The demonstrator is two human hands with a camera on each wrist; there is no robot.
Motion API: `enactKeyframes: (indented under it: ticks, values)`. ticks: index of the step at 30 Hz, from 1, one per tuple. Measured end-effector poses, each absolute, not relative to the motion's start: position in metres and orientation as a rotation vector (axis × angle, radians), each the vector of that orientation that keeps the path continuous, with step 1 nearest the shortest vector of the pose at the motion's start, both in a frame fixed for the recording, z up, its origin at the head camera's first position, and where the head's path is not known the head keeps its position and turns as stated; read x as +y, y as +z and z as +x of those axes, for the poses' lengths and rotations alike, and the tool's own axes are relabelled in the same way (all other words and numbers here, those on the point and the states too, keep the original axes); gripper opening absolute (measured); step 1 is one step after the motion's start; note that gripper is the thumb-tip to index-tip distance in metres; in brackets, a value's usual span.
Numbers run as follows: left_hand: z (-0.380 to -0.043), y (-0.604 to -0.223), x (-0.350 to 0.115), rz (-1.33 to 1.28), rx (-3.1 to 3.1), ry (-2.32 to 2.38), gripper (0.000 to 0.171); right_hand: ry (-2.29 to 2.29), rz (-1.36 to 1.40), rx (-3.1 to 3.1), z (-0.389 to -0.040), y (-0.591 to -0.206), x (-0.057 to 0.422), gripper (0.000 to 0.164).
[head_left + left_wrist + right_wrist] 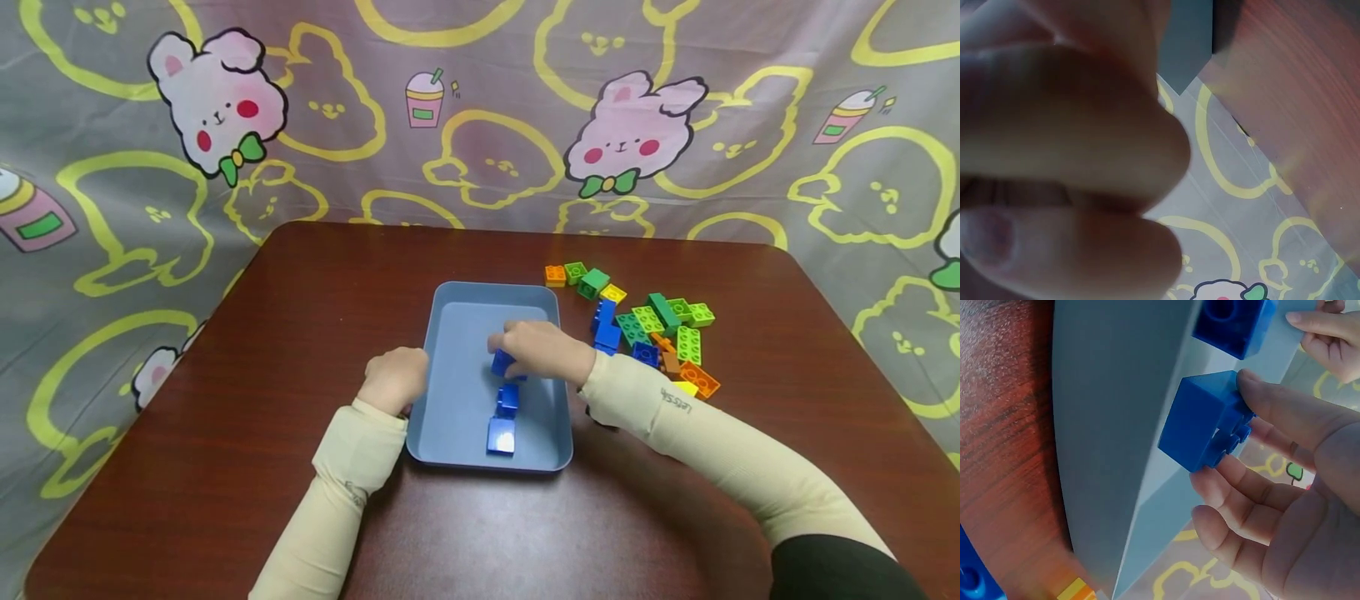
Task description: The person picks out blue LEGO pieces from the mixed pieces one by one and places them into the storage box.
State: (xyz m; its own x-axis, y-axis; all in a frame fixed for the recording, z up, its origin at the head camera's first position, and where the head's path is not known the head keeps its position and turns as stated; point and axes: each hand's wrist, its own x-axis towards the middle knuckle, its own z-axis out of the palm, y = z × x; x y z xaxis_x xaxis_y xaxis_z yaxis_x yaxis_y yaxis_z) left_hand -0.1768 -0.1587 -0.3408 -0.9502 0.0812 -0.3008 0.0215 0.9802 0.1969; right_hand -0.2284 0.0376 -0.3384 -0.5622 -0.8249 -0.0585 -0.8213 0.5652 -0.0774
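A blue toy brick with studs is pinched between the thumb and fingers of my right hand, over the right half of a grey-blue tray. Nearer the tray's front lie more blue bricks, a studded one and a smooth-faced one. My left hand grips the tray's left rim, its thumb over the edge in the right wrist view. Curled fingers fill much of the left wrist view, hiding most of the tray there.
Right of the tray lies a loose group of bricks: green, lime, orange, yellow and blue. Everything stands on a dark brown table. Behind it hangs a patterned cloth.
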Motion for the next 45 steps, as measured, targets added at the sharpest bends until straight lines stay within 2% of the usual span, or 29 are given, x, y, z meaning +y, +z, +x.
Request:
enactKeyframes:
  ticks: [24,45]
  values:
    - [-0.178,-0.340,-0.155,0.066,2.817,0.254,0.029,0.010,-1.438,2.637,-0.233,-0.352,0.028,0.036]
    - [-0.178,-0.342,-0.158,0.072,2.809,0.271,0.033,-0.002,-1.368,2.638,-0.231,-0.350,0.025,0.039]
